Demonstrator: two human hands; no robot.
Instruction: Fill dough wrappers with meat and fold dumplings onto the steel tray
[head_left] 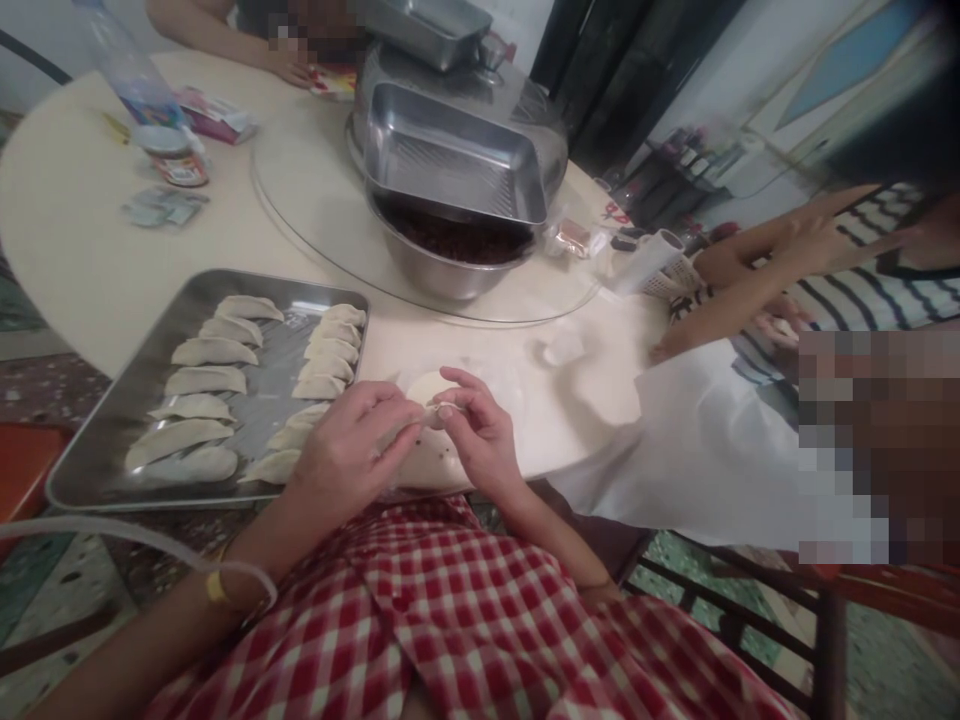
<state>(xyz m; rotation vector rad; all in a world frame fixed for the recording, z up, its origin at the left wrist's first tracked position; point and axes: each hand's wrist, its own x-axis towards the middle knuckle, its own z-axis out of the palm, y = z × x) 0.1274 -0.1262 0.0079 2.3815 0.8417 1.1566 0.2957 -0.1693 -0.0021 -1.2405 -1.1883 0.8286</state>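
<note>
A small dumpling point(444, 407) is pinched between my two hands above the near edge of the table. My left hand point(360, 435) grips its left end with the fingertips, partly hiding it. On the other end, the thumb and fingers of my right hand point(480, 425) press the dough edge. A round pale wrapper point(426, 387) lies on the table just behind my fingers. To the left, a metal tray point(270, 415) holds folded dumplings in two rows, several in each; my left hand and forearm overlap its right corner.
A steel bowl point(450, 275) of dark filling stands on the glass turntable point(315, 215), with an empty metal pan point(457, 150) tilted over it. A bottle point(139, 75) and a jar point(174, 155) stand at the back left. A person in a striped top point(847, 290) sits at right; another person's hand point(289, 65) rests at the far side.
</note>
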